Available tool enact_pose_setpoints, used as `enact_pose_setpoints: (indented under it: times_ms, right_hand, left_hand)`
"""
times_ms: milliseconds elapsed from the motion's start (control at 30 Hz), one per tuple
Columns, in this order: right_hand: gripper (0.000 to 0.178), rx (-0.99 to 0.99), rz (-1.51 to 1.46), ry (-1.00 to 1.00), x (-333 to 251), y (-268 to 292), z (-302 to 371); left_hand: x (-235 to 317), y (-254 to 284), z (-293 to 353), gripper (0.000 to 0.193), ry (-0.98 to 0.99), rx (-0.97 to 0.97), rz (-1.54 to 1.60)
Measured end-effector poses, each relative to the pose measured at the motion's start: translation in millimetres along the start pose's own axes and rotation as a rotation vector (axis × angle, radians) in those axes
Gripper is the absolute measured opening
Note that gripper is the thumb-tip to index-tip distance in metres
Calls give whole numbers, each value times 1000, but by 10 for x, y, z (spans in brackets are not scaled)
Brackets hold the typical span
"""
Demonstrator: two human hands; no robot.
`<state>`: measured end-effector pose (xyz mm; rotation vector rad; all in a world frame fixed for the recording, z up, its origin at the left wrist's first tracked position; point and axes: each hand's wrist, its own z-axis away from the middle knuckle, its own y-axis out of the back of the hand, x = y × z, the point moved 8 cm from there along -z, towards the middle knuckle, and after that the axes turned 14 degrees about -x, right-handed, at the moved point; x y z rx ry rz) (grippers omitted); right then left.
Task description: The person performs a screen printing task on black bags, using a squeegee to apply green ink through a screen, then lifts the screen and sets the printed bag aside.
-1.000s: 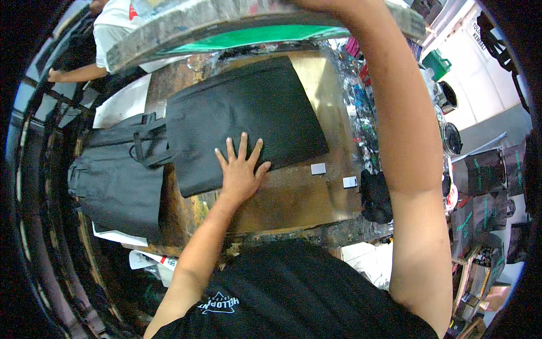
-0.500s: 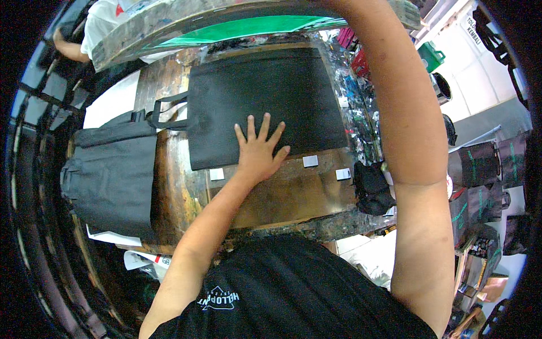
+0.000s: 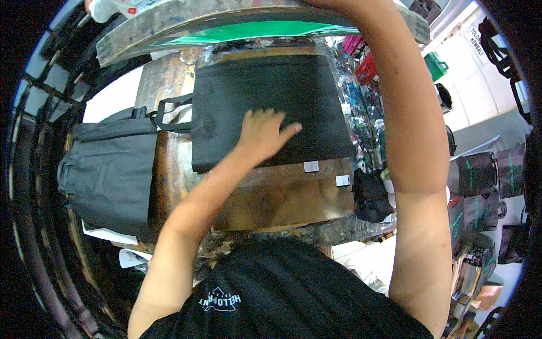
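A flat black fabric tote bag lies on the brown board in front of me, its handle loop pointing left. My left hand is over the bag's middle, thumb out to the right and fingers slightly bent. It holds nothing; whether the fingertips touch the cloth is hard to tell. At the top edge, my right hand is on the raised, tilted screen-printing frame with green mesh. Its fingers are cut off by the picture's edge.
More black bags lie at the left. Small white pads sit on the board near the bag's front edge. A black cloth bundle is to the right, and printed black bags lie farther right. A person's white sleeve shows far left.
My left hand has shifted slightly up and right over the bag, its spread fingers now drawn in. The raised frame stays up in my right hand. The other person's arm has moved mostly out of view.
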<state>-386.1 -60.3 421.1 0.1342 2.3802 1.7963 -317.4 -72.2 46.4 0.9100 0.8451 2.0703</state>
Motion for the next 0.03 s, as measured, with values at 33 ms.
enact_pose_setpoints:
  times_ms: [33]
  right_hand:
    - [63,5,6,2,-6,30,-19]
  left_hand:
    - [-109,210,-239,79,-29,-5,63]
